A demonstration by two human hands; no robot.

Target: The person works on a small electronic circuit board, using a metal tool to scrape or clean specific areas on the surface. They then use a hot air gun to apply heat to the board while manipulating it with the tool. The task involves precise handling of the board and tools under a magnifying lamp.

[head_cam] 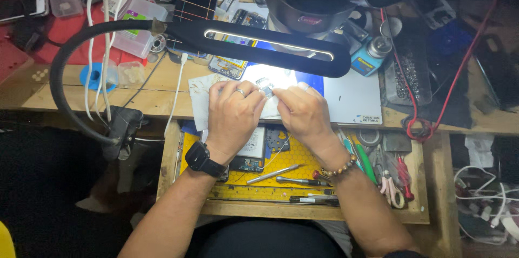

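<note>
Nearest to me, my two bare forearms reach up from the bottom edge, the left one wearing a black square wristwatch [198, 159] and the right one a string of brown wooden beads [339, 170]. Under them lies an open wooden drawer [420, 193] lined with a yellow honeycomb-patterned mat [289, 161], on which I see a slim silver metal tool [272, 174], a dark-handled screwdriver [303, 181] and, to the right, pink-handled cutters [390, 187] among green and red handled tools. Just beyond, over the front edge of the wooden bench top [148, 97], my left hand [233, 113] and my right hand [303, 111] come together, fingers curled, each pinching from its own side a small shiny silver rectangular part [265, 88] held between the fingertips, just above a white cloth or paper [200, 94]; a ring sits on one left finger. The part is brightly lit, so I cannot make out its detail. Directly behind the hands arches a black flexible-neck lamp with a long glowing strip [270, 44], clamped at the left of the bench. Farther back lie a small blue bottle with a metal cap [372, 55], clear plastic boxes [135, 25] and white cables [100, 36].
</note>
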